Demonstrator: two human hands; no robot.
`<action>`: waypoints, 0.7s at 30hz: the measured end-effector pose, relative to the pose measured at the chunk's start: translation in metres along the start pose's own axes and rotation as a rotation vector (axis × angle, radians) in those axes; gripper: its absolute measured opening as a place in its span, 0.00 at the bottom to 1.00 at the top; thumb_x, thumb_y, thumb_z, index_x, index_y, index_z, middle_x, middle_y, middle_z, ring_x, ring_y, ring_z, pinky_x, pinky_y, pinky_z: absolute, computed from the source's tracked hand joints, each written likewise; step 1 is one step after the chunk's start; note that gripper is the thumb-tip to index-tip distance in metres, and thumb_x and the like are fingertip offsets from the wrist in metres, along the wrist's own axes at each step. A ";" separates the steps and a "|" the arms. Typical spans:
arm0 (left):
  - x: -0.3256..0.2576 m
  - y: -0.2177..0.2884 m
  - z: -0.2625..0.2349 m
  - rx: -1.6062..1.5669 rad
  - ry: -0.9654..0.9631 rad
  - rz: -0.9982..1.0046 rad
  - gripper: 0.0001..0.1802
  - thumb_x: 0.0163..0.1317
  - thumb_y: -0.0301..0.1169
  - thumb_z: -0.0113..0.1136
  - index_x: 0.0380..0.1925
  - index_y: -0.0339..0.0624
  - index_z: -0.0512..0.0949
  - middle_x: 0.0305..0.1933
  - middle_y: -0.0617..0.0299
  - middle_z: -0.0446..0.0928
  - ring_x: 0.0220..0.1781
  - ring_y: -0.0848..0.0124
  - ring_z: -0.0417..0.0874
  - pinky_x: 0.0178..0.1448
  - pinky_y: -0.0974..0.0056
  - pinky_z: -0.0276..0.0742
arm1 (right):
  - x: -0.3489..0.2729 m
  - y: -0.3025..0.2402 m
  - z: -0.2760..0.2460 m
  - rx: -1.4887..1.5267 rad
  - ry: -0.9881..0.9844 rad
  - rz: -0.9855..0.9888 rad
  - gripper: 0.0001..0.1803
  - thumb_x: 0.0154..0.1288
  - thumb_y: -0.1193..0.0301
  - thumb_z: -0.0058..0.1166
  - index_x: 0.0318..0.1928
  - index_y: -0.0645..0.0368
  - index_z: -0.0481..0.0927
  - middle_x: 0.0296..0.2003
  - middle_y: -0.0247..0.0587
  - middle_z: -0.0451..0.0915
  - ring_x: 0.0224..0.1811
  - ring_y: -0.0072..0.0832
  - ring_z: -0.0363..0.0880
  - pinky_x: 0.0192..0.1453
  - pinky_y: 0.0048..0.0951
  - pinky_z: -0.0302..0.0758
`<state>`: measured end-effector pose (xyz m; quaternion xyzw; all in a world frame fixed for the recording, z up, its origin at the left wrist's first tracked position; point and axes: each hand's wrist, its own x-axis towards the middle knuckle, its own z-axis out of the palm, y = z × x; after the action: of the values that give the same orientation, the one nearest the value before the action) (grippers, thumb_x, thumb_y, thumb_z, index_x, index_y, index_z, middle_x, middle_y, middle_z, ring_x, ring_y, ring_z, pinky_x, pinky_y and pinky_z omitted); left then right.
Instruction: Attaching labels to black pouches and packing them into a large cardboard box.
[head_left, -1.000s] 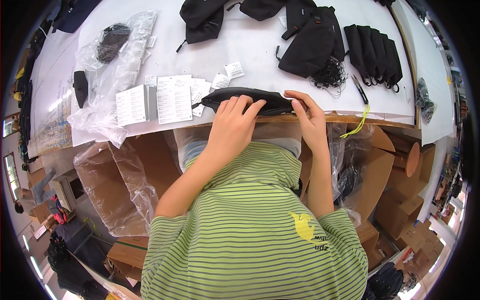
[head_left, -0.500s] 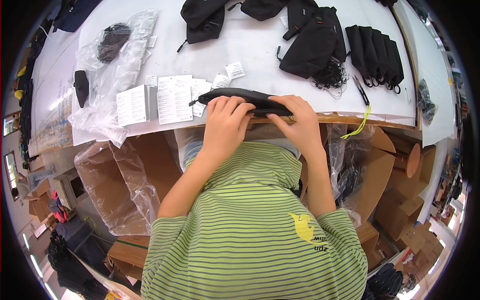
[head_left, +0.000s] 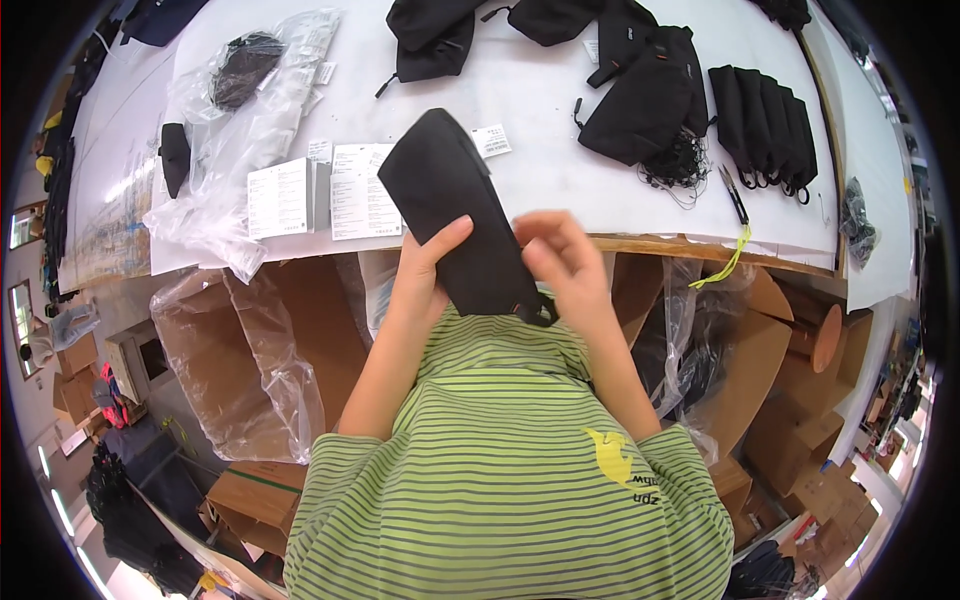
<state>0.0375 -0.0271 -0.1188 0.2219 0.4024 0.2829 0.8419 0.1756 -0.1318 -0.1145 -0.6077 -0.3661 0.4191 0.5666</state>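
We held a flat black pouch [head_left: 455, 215] up above the near edge of the white bench [head_left: 540, 110], tilted so its far end leaned left. Our left hand [head_left: 425, 270] was clamped on its lower left side, thumb across the front, and our right hand [head_left: 560, 260] pinched its lower end near a small loop. Behind it lay white paper leaflets [head_left: 320, 190], clear plastic bags [head_left: 215, 195], more black pouches [head_left: 765, 125] stacked in a row, and scissors [head_left: 732, 195] with a yellow cord.
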 end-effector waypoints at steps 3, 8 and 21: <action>-0.004 -0.001 0.004 0.083 -0.120 -0.023 0.26 0.51 0.26 0.66 0.51 0.33 0.69 0.46 0.58 0.75 0.46 0.70 0.78 0.48 0.66 0.76 | 0.025 -0.017 -0.008 0.274 0.076 0.022 0.17 0.64 0.68 0.55 0.51 0.60 0.74 0.37 0.35 0.78 0.39 0.18 0.75 0.45 0.19 0.70; -0.013 -0.010 0.020 0.163 -0.261 -0.157 0.27 0.49 0.26 0.68 0.50 0.33 0.70 0.44 0.58 0.76 0.43 0.70 0.79 0.48 0.66 0.77 | 0.042 -0.026 -0.015 0.209 0.117 -0.069 0.17 0.63 0.70 0.56 0.52 0.59 0.74 0.36 0.34 0.77 0.35 0.16 0.75 0.39 0.16 0.70; -0.012 -0.011 0.021 0.281 -0.272 -0.229 0.26 0.47 0.25 0.69 0.48 0.33 0.71 0.41 0.57 0.78 0.41 0.70 0.80 0.46 0.66 0.78 | 0.021 -0.026 -0.047 -0.398 0.184 -0.238 0.09 0.63 0.79 0.51 0.44 0.60 0.73 0.26 0.35 0.74 0.25 0.19 0.71 0.31 0.20 0.68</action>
<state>0.0511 -0.0461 -0.1069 0.3260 0.3434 0.0940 0.8758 0.2280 -0.1280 -0.0904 -0.6956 -0.4573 0.2117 0.5120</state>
